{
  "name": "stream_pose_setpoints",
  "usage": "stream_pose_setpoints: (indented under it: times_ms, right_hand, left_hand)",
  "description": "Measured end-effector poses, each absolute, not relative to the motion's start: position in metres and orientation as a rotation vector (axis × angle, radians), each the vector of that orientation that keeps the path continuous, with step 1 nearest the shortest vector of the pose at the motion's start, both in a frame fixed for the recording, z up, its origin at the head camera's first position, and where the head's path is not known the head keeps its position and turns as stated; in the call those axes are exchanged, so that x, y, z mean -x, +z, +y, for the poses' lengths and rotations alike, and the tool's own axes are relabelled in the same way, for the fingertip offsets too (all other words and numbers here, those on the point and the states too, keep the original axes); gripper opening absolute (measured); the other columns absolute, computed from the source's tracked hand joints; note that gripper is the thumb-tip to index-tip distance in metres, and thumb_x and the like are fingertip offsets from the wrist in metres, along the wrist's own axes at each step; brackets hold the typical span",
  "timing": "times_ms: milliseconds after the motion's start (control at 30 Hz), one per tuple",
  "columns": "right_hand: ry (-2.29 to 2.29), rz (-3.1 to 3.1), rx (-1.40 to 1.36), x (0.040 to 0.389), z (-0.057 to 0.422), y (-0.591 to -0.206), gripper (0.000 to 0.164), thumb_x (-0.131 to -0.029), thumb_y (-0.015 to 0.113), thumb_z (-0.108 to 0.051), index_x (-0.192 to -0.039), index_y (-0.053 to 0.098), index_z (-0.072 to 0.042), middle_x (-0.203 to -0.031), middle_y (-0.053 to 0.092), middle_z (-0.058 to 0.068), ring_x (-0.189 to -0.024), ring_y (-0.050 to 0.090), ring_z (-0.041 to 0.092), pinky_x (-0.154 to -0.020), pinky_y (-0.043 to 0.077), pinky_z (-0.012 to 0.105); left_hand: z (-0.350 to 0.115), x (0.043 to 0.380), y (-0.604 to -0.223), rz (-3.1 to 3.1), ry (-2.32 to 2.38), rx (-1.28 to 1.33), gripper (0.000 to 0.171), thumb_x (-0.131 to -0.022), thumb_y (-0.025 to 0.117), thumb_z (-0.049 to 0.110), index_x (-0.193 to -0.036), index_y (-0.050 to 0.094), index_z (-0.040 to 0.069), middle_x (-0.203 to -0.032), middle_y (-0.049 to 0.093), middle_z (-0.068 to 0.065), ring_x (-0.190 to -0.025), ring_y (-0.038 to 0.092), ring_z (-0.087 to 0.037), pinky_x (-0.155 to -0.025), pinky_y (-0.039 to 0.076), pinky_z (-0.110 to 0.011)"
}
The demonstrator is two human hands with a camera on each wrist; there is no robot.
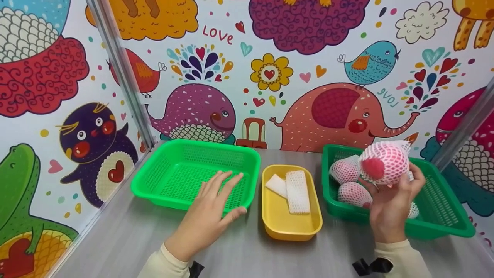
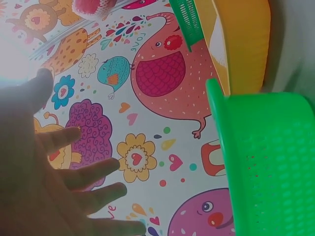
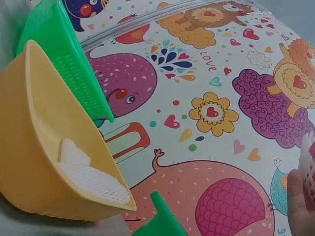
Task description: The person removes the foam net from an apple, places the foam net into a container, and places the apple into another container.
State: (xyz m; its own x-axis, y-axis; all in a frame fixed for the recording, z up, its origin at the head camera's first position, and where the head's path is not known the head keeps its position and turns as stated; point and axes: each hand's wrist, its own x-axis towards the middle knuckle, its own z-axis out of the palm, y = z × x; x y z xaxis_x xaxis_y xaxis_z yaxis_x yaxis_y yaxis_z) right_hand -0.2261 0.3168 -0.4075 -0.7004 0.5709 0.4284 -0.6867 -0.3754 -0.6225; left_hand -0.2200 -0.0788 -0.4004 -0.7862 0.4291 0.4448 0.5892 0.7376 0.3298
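In the head view my right hand (image 1: 391,208) holds up a round pink-red fruit in a white foam net (image 1: 385,162); its exact kind is unclear. It is above the dark green basket (image 1: 444,227), where several more netted fruits (image 1: 353,194) lie at the left side. Only a finger and the edge of the held fruit (image 3: 310,172) show in the right wrist view. My left hand (image 1: 208,216), fingers spread and holding nothing, hovers over the near right edge of the bright green basket (image 1: 154,199). That basket has no contents in sight.
Between the two baskets stands a yellow tray (image 1: 291,231) with flattened white foam nets (image 1: 298,192) in it. All three containers are on a grey table (image 1: 239,251). Behind and at the left rise walls with cartoon animals, joined by a metal post (image 1: 121,69).
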Motion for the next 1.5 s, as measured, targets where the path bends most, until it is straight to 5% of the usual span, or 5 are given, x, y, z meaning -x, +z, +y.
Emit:
stream_pose_setpoints:
  times_ms: [1033,1500]
  right_hand:
    - [2.194,-1.101,-0.125,0.224,0.312,-0.408,0.050,-0.103,0.051,-0.017,-0.149,0.032,-0.020,-0.149,0.039,0.012,-0.131,0.047,0.034,-0.086,0.054,0.046]
    - [2.252,-1.052,-0.325,0.225,0.306,-0.412,0.060,-0.102,0.043,-0.014,-0.156,0.024,-0.029,-0.156,0.030,0.009,-0.142,0.033,0.035,-0.096,0.046,0.054]
  left_hand:
    - [-0.071,0.216,-0.403,-2.663,-0.620,0.800,0.076,-0.094,0.045,0.071,-0.159,0.028,0.035,-0.157,0.035,-0.005,-0.147,0.026,-0.031,-0.112,0.022,-0.066]
    - [-0.068,0.215,-0.403,-2.675,-0.647,0.823,0.076,-0.094,0.044,0.071,-0.159,0.029,0.034,-0.157,0.035,-0.005,-0.147,0.025,-0.032,-0.111,0.022,-0.067]
